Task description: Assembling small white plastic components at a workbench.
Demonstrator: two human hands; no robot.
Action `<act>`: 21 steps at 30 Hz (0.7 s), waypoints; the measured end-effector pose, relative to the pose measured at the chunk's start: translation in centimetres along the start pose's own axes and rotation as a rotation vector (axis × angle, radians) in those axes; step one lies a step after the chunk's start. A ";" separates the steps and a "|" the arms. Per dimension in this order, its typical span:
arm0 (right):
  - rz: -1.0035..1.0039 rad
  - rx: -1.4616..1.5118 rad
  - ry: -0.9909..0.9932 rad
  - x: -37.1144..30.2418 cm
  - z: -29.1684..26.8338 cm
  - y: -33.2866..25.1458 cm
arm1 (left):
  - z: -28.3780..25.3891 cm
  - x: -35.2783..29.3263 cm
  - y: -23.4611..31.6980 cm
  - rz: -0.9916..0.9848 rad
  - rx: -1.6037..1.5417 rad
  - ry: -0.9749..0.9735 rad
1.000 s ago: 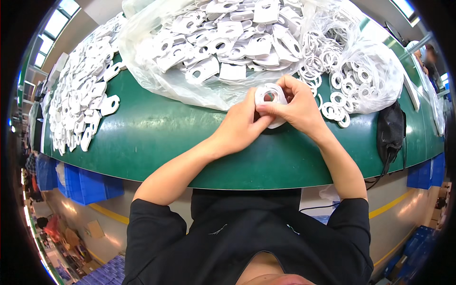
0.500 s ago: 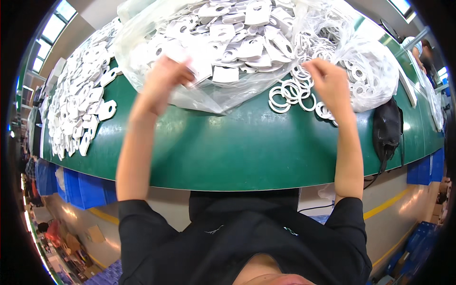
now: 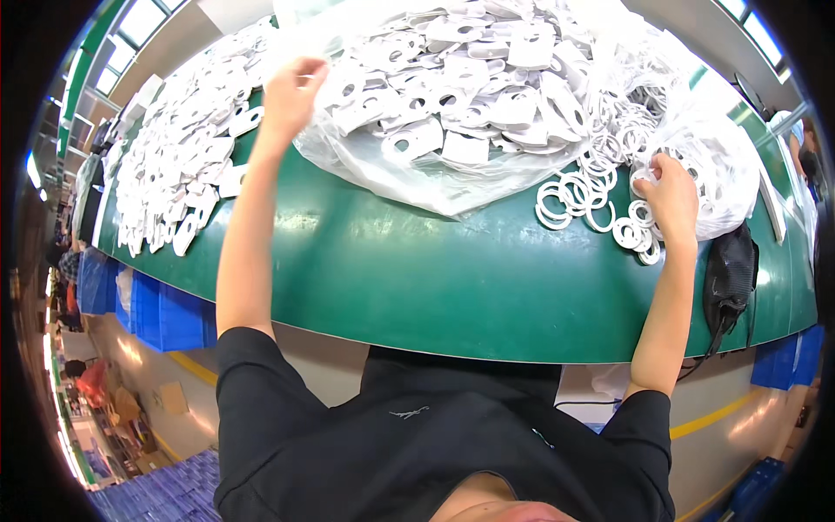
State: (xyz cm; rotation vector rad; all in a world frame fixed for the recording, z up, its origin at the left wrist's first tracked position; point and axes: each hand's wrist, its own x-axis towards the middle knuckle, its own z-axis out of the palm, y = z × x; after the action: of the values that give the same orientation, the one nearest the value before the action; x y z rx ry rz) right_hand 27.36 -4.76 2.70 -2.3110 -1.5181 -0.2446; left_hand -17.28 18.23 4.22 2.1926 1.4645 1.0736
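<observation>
My left hand (image 3: 291,97) is raised over the left side of a clear plastic bag (image 3: 396,187), its fingers apart and nothing visible in them. In that bag lies a heap of flat white plastic pieces with round holes (image 3: 465,74). Farther left, a second pile of similar white pieces (image 3: 178,143) is spread on the table. At the right, my right hand (image 3: 674,202) has its thumb and fingers pinched at a small white ring (image 3: 643,180), beside another clear bag. Loose small white rings (image 3: 628,232) lie just below its fingertips.
Larger thin white rings (image 3: 574,196) lie loose on the green table (image 3: 435,291). A clear bag of small rings (image 3: 729,196) and a black mesh pouch (image 3: 729,278) are at the right. Blue bins (image 3: 161,313) stand below the table's left edge.
My left hand has gone from over the heaped pieces to the bag's left side, and the white piece near it is gone. My right hand has moved from the large rings to the small ones.
</observation>
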 end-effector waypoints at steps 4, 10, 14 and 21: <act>0.078 0.020 -0.068 0.3 -1.2 -0.8 | 3.4 -1.8 1.2 0.181 0.654 -0.015; -0.125 0.078 0.325 0.3 -2.0 -2.7 | 4.0 -1.9 2.6 0.167 0.496 0.248; -0.172 0.679 0.393 -0.7 -1.2 -6.0 | 3.1 -3.6 7.4 -0.035 -0.449 0.305; -0.472 1.045 0.200 -3.6 0.2 -9.8 | 7.4 -12.4 14.9 -0.458 -1.426 -0.413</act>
State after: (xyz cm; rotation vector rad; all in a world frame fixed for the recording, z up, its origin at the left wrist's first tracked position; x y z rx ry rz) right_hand 16.92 -4.22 3.29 -1.0862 -1.5317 0.1749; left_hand -4.56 1.90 3.02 0.8972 0.5492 0.9142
